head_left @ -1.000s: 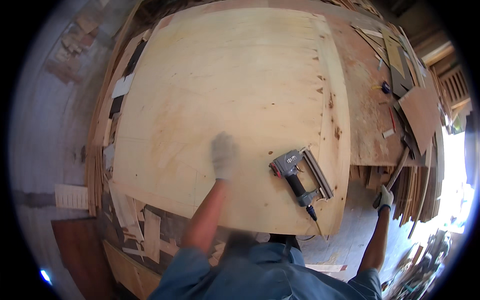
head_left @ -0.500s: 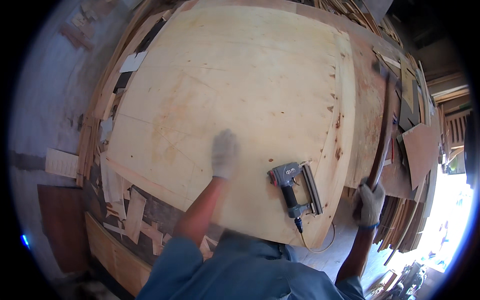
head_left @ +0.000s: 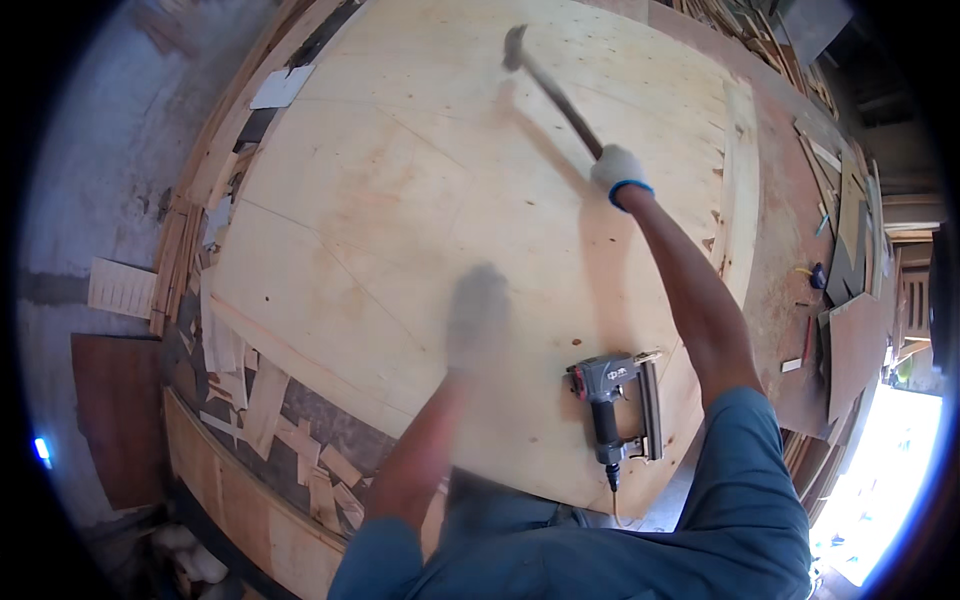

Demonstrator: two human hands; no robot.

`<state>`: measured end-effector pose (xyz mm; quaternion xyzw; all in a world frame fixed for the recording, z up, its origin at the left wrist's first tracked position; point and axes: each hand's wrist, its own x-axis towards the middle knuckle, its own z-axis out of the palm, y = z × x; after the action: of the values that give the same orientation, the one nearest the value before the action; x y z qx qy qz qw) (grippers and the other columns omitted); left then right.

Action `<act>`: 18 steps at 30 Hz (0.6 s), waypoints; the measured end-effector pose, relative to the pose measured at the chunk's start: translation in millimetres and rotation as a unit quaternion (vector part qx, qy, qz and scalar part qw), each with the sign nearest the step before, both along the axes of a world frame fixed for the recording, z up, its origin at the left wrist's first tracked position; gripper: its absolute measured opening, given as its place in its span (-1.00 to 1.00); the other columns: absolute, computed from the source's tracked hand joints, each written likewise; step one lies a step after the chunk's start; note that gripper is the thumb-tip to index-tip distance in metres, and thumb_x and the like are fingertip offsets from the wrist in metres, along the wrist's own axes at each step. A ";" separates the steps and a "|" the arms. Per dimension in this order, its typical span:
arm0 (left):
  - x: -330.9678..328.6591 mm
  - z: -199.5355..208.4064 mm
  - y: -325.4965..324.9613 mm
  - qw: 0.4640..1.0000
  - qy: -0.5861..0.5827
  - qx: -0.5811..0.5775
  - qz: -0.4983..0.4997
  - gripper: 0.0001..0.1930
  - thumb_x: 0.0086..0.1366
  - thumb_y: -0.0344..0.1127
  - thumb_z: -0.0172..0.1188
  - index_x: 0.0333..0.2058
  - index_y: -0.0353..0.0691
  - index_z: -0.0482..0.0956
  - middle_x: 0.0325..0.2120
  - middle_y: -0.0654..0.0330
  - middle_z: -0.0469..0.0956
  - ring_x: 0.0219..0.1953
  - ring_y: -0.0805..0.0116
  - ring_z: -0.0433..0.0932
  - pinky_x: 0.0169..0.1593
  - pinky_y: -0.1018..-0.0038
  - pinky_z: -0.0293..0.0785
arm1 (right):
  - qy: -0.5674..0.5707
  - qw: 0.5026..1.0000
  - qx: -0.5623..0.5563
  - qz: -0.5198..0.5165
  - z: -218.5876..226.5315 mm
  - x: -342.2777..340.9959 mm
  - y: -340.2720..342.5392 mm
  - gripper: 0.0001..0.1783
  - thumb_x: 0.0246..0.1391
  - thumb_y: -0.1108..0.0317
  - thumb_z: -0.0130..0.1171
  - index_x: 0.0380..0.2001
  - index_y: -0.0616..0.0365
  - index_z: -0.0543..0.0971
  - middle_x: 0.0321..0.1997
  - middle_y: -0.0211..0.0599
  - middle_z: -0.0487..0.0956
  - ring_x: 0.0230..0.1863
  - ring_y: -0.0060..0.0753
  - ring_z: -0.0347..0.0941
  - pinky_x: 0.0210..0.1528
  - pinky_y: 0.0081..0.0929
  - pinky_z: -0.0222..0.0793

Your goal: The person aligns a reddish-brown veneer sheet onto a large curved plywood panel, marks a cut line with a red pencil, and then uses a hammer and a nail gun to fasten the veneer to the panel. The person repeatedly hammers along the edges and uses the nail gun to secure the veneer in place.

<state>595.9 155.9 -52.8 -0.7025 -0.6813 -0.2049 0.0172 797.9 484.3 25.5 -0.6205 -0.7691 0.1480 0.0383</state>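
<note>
My right hand [head_left: 618, 172], in a white glove with a blue cuff, grips a hammer [head_left: 562, 102] by the end of its handle. The hammer's head points to the far side, over a large pale plywood sheet [head_left: 400, 230], and casts a shadow on it. My left hand [head_left: 478, 315], gloved too, is stretched out flat over the near middle of the sheet. Motion smears its fingers, and nothing shows in it. A grey and black nail gun [head_left: 612, 405] lies on the sheet's near right part, with a hose fitting at its lower end.
Wood offcuts [head_left: 300, 440] lie along the near left edge. A tape measure [head_left: 818, 276] and a brown board piece [head_left: 855, 350] rest on the worktop [head_left: 775, 230] at the right. A white card [head_left: 281, 88] lies by the far left edge. Long strips [head_left: 175, 260] line the left wall.
My right hand has swung the hammer from beyond the right edge up and left over the plywood. My left hand stays over the sheet, now more blurred. The view has shifted a little.
</note>
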 end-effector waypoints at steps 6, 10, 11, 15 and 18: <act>-0.8 7.5 -1.3 1.000 -0.013 0.001 0.005 -0.60 0.46 -0.28 0.11 0.22 -0.23 0.47 0.32 -0.05 0.42 0.41 -0.04 0.34 0.51 -0.02 0.12 | 0.267 0.932 -0.199 -0.141 10.0 41.2 -30.0 -0.69 0.04 0.23 0.32 -0.27 0.30 0.66 -0.50 -0.15 0.63 -0.55 -0.23 0.59 -0.53 -0.25 0.49; -2.8 7.1 -0.6 1.000 -0.018 0.006 0.006 -0.58 0.43 -0.32 0.11 0.23 -0.24 0.48 0.32 -0.06 0.43 0.42 -0.07 0.32 0.51 -0.03 0.11 | 0.369 0.865 -0.240 -0.239 14.9 106.6 -96.9 -0.75 0.04 0.26 0.35 -0.38 0.23 0.58 -0.62 -0.37 0.46 -0.72 -0.46 0.36 -0.71 -0.38 0.24; -3.9 3.5 -4.4 1.000 -0.021 0.008 0.003 -0.57 0.41 -0.35 0.12 0.23 -0.25 0.48 0.31 -0.07 0.43 0.42 -0.09 0.31 0.51 -0.03 0.10 | 0.388 0.845 -0.248 -0.274 18.4 125.7 -115.6 -0.75 0.05 0.26 0.36 -0.38 0.22 0.57 -0.63 -0.37 0.46 -0.72 -0.47 0.35 -0.71 -0.38 0.23; 2.2 11.6 -4.7 0.999 -0.013 0.032 -0.005 -0.62 0.46 -0.31 0.10 0.20 -0.22 0.51 0.31 -0.04 0.44 0.42 -0.08 0.33 0.51 -0.03 0.11 | 0.435 0.807 -0.202 -0.345 24.6 219.2 -173.3 -0.70 0.17 0.20 0.37 -0.46 0.05 0.46 -0.66 -0.48 0.41 -0.77 -0.57 0.30 -0.76 -0.48 0.22; 13.2 24.1 0.3 0.999 -0.016 0.035 -0.003 -0.64 0.45 -0.31 0.12 0.18 -0.20 0.50 0.30 -0.04 0.46 0.41 -0.09 0.34 0.50 -0.04 0.12 | 0.469 0.755 -0.195 -0.416 10.7 326.0 -186.2 -0.69 0.17 0.10 0.39 -0.45 0.02 0.52 -0.64 -0.44 0.48 -0.75 -0.56 0.35 -0.73 -0.48 0.26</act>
<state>609.0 156.2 -28.7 -0.6998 -0.6722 -0.2398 0.0300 1123.9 298.0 36.2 -0.7263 -0.2755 0.5364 0.3299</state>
